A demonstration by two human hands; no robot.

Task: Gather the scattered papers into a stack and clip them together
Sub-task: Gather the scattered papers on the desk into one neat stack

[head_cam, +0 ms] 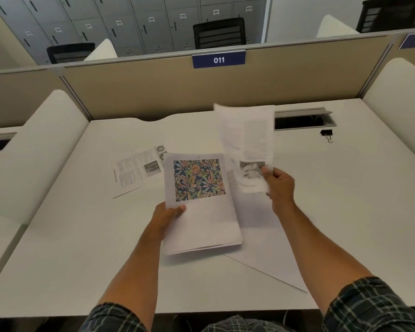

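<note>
My left hand (168, 218) grips a small stack of papers (201, 219) by its left edge, just above the desk; the top sheet shows a colourful floral print. My right hand (279, 185) pinches a single text sheet (247, 137) by its lower end and holds it raised and blurred, to the right of the stack. A printed sheet with text and photos (137, 171) lies flat to the left. Another blank sheet (264, 255) lies on the desk under my right forearm. A black binder clip (326, 134) sits far right on the desk.
The white desk (82, 259) is bounded by a beige partition (153, 92) labelled 011 and white curved side dividers (398, 97). An open cable tray (302, 118) is set in the desk at the back right. Black chairs and grey lockers stand beyond the partition.
</note>
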